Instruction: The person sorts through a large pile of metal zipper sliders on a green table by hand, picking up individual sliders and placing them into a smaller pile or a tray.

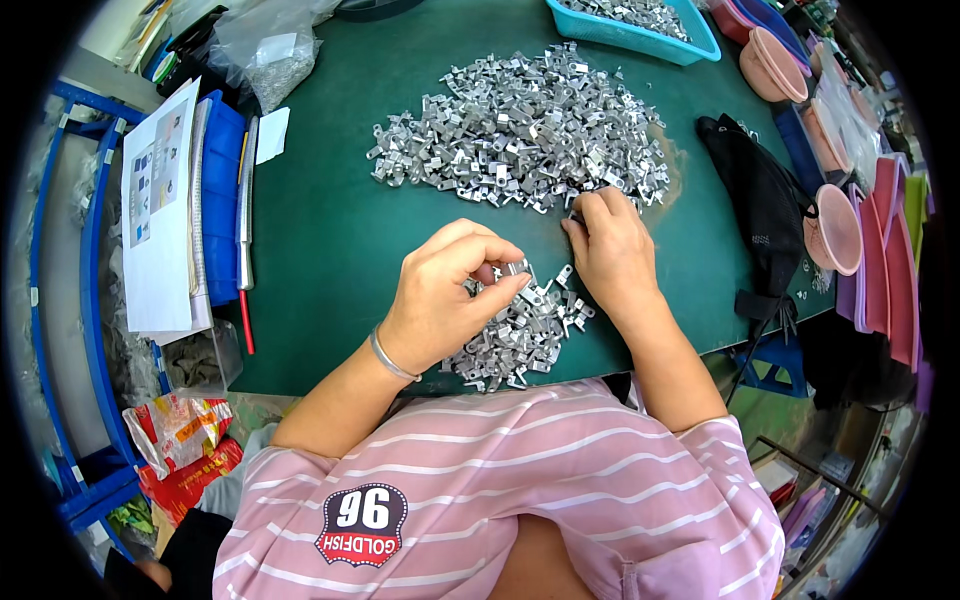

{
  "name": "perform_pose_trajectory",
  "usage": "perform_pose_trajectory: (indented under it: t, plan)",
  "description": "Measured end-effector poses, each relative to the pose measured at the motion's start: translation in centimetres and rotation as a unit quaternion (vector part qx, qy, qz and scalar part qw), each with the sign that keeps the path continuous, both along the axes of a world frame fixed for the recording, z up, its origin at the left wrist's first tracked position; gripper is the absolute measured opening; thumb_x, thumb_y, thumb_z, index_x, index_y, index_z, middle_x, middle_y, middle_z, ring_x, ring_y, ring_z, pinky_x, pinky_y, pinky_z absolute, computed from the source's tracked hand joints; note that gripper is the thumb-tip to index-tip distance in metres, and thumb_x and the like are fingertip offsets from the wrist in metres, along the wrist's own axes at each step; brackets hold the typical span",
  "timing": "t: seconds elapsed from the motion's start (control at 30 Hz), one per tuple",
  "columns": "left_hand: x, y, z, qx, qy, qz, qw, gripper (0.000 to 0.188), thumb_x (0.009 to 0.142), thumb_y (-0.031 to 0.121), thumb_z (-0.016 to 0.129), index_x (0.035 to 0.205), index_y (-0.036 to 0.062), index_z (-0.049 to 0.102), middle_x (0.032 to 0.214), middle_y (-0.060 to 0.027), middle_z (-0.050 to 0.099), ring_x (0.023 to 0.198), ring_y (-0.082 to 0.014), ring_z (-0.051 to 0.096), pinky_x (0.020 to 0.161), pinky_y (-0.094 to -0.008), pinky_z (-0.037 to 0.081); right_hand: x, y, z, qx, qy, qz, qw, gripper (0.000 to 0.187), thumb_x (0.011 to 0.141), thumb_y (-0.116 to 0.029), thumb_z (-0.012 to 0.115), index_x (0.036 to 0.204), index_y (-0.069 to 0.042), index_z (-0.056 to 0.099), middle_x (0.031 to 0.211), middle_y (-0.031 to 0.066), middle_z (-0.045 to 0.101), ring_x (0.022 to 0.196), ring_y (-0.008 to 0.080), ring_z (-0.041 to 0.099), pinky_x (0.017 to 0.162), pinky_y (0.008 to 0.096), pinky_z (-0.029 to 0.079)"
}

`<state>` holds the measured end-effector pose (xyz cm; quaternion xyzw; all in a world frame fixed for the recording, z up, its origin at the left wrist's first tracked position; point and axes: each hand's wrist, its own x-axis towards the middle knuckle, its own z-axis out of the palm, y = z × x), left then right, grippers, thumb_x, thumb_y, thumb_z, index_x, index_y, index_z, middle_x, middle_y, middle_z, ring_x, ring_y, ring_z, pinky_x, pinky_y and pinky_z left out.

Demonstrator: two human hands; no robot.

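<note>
A large heap of small silvery metal brackets [520, 130] lies on the green tabletop, with a smaller pile of the same brackets [515, 345] near the front edge. My left hand [450, 280], with a metal bangle on its wrist, is above the smaller pile and pinches one metal bracket [514, 268] between thumb and fingers. At the near edge of the large heap, my right hand [612, 245] has its fingertips closed together. Something small and dark shows at those fingertips, but its kind is hidden.
A light blue basket [640, 35] of metal parts stands at the back. Left are a blue file holder [222, 200] with papers and a plastic bag [275, 65]. A black cloth bag [750, 200] and pink bowls [833, 230] line the right side.
</note>
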<state>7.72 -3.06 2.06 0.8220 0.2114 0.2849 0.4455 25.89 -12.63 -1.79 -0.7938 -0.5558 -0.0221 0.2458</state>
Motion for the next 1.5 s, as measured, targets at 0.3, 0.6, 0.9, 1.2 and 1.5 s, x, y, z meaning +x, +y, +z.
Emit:
perform_pose_trajectory:
  t: [0.3,0.6,0.9,1.2,1.5]
  plan:
    - [-0.2,0.1,-0.7,-0.022,-0.012,-0.007,1.0,0.024,0.072,0.0,0.079,0.09,0.0011,0.063,0.085,-0.0052,0.062,0.068,-0.0083,0.06,0.061,-0.0219,0.049,-1.1,-0.6,0.9,0.109,0.265,0.154,0.946,0.028,0.079,0.006,0.06,0.107,-0.001,0.063,0.105,0.0158,0.062,0.095,0.0295,0.062,0.08,0.0361,0.05]
    - [-0.8,1.1,-1.1,-0.145,-0.031,-0.097,0.984,0.023,0.078,-0.007,0.072,0.098,-0.0023,0.062,0.099,-0.0093,0.061,0.083,-0.0122,0.061,0.073,-0.0247,0.05,-0.7,0.1,4.1,-0.049,0.695,0.167,0.698,0.013,0.087,0.0,0.065,0.1,0.003,0.066,0.085,0.0073,0.069,0.072,0.0101,0.065,0.063,0.0232,0.054]
    - [-1.0,1.6,-1.0,-0.172,-0.028,-0.029,0.984,0.018,0.08,-0.005,0.07,0.097,-0.001,0.065,0.103,-0.0094,0.062,0.089,-0.0126,0.06,0.076,-0.0236,0.049,10.4,9.5,6.9,0.334,0.643,0.0,0.689,0.036,0.089,0.005,0.055,0.124,0.011,0.051,0.119,0.0207,0.061,0.104,0.0248,0.064,0.086,0.029,0.054]
    - [-0.2,3.1,-1.0,-0.005,0.056,-0.028,0.998,0.01,0.079,-0.001,0.071,0.089,-0.0001,0.067,0.085,-0.0051,0.062,0.068,-0.0091,0.056,0.06,-0.0223,0.045,3.8,1.2,3.8,-0.048,0.305,0.074,0.948,0.01,0.082,-0.004,0.064,0.09,-0.001,0.069,0.081,0.0133,0.068,0.075,0.0244,0.066,0.067,0.0348,0.051]
    - [5.7,3.2,-4.6,0.193,0.02,-0.138,0.971,0.017,0.07,-0.006,0.067,0.082,0.0008,0.058,0.076,-0.0139,0.054,0.071,-0.0333,0.057,0.064,-0.0388,0.049,0.5,-0.5,1.3,0.004,0.086,0.011,0.996,0.012,0.079,-0.007,0.067,0.088,-0.004,0.06,0.087,0.0149,0.058,0.083,0.0356,0.061,0.071,0.0445,0.05]
